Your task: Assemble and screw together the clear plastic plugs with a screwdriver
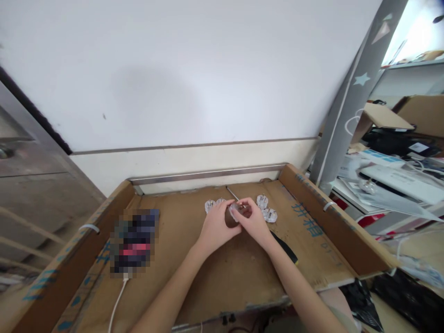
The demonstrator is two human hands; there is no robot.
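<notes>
Near the middle of the cardboard surface (187,268), my left hand (218,226) and my right hand (255,222) meet with their fingertips around a clear plastic plug piece (234,211). Fingers cover much of it, so its details are hard to make out. Just left of my left hand lie clear plugs (209,205) with metal pins, partly behind the fingers. Right of my right hand are more of them, one clear plug (262,200) with its pins up and another clear plug (271,215) nearer. Beyond the fingers a thin metal rod (231,192) points away.
Under my right forearm lies a black tool with a yellow tip (286,249), partly hidden. A blurred-out device (137,240) with a white cable (118,303) sits left. Cardboard walls (322,222) edge the surface. A grey post (347,106) and a cluttered table (398,180) stand right.
</notes>
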